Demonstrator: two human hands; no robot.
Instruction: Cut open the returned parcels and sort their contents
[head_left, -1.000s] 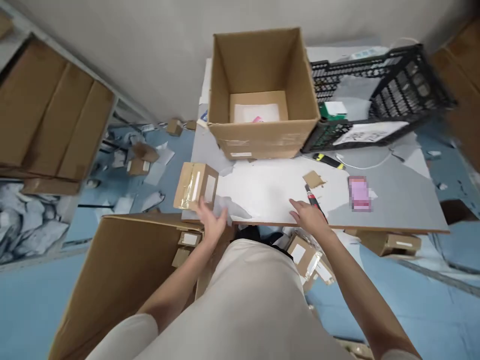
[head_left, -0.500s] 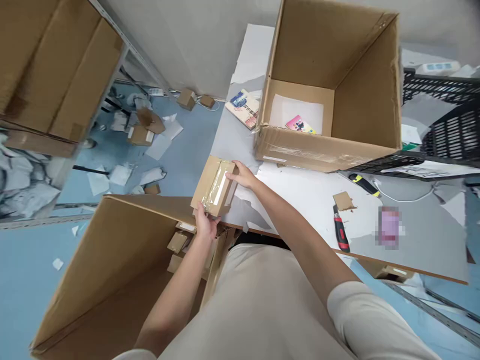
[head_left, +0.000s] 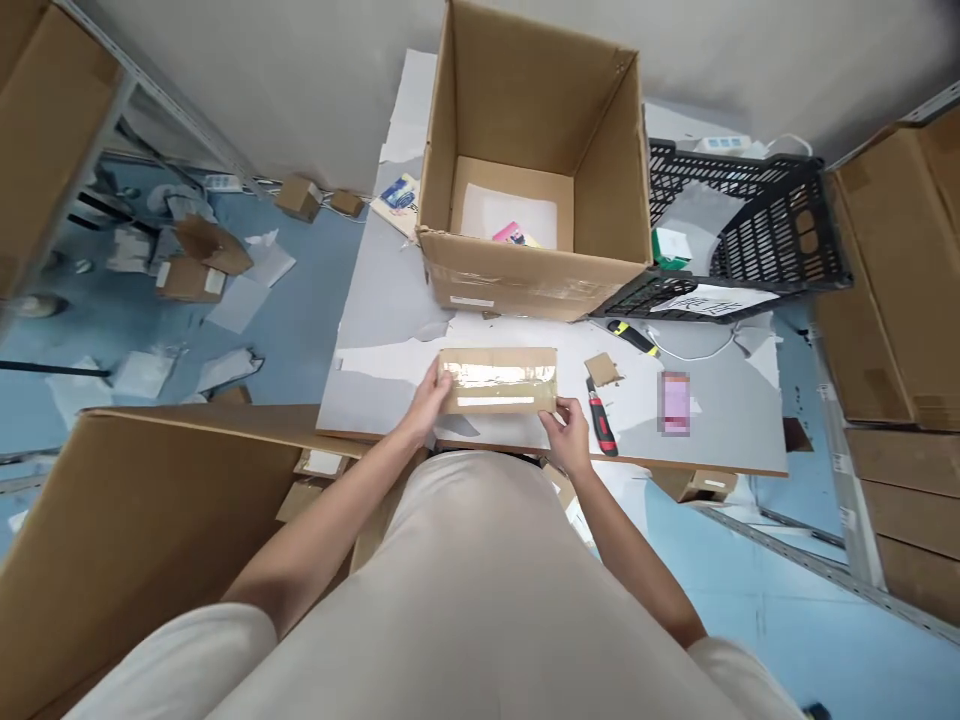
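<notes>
A small taped cardboard box (head_left: pixel 499 382) is held over the table's front part, its long side running left to right. Clear tape and a white strip shine on its upper face. My left hand (head_left: pixel 429 400) grips its left end, while my right hand (head_left: pixel 568 432) pinches the lower right corner. Just right of that hand lies a red and black utility knife (head_left: pixel 602 420). A brown cardboard scrap (head_left: pixel 602 369) rests beyond the knife.
A large open carton (head_left: pixel 532 275) stands at the table's back, a booklet (head_left: pixel 514 234) inside. Right of it sits a black plastic crate (head_left: pixel 757 225). A yellow and black cutter (head_left: pixel 632 337) lies before the crate. Another big open carton (head_left: pixel 165 500) stands at lower left.
The small box has moved right, from the table's left edge to in front of my body, and turned lengthwise. My right hand shifted to its right end. The view has swung right.
</notes>
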